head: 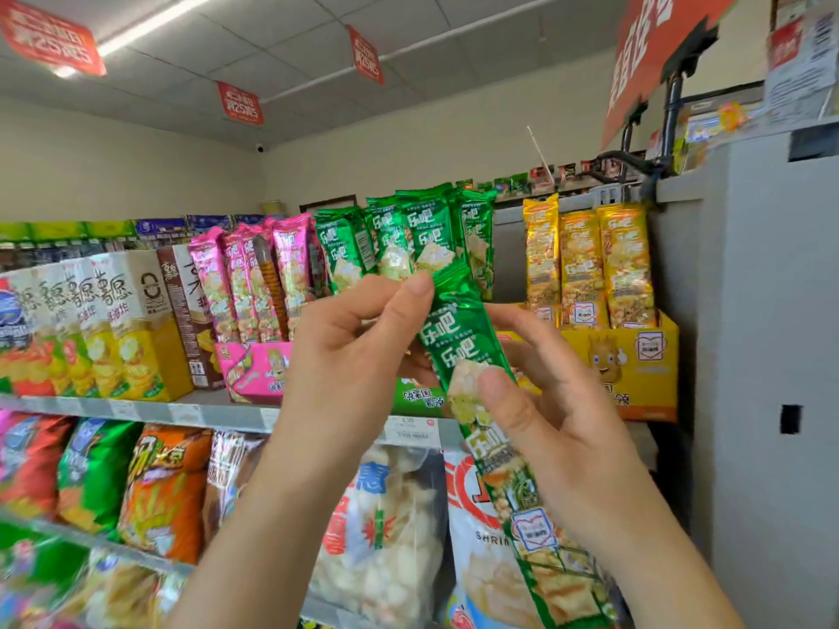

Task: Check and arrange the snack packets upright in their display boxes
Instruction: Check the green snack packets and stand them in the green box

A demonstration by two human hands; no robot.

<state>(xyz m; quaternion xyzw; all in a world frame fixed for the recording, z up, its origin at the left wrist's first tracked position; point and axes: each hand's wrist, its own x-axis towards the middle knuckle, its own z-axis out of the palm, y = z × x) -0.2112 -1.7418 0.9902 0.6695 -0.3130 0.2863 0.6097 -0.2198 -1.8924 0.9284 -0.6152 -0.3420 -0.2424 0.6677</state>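
You are holding a long green snack packet (458, 338) in the centre of the frame. It is tilting, with its top toward the upper left and its tail running down to the lower right. Your left hand (354, 356) is pinching the top end between thumb and curled fingers. Your right hand (558, 424) is gripping the middle, thumb on the front and fingers behind. Just behind your hands, more green packets (408, 233) are standing upright in the green display box (417, 397) on the shelf (136, 410). Pink packets (254, 274) are standing in a pink box (254, 370) left of centre, and yellow packets (585, 265) in a yellow box (635, 356) at the right.
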